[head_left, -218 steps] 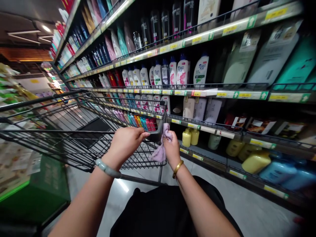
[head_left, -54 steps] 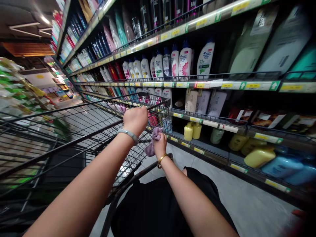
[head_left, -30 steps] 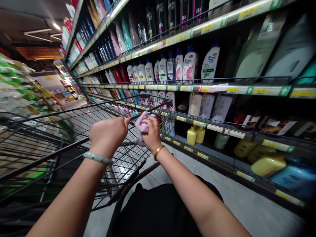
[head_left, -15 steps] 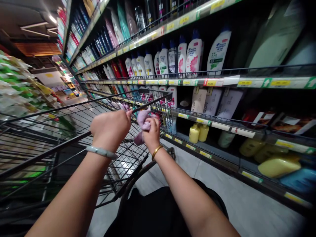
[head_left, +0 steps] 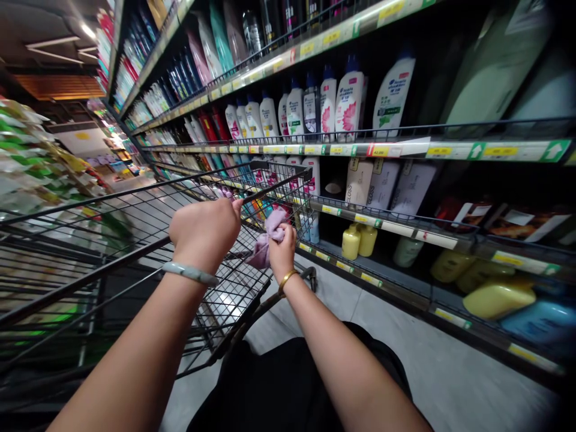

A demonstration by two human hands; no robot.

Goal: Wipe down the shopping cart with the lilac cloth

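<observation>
The left hand [head_left: 206, 231] is wrapped round the upper rail of the cart [head_left: 90, 281]. The right hand [head_left: 282, 253] grasps a bunched purple cloth [head_left: 274, 225], one end hanging loose, just beside the cart's wire mesh; whether the cloth touches the wire I cannot tell. Shelves [head_left: 400, 148] of bottles [head_left: 351, 99] rise beyond, two yellow pump bottles [head_left: 351, 242] standing low down. Grey floor [head_left: 382, 336] lies below.
</observation>
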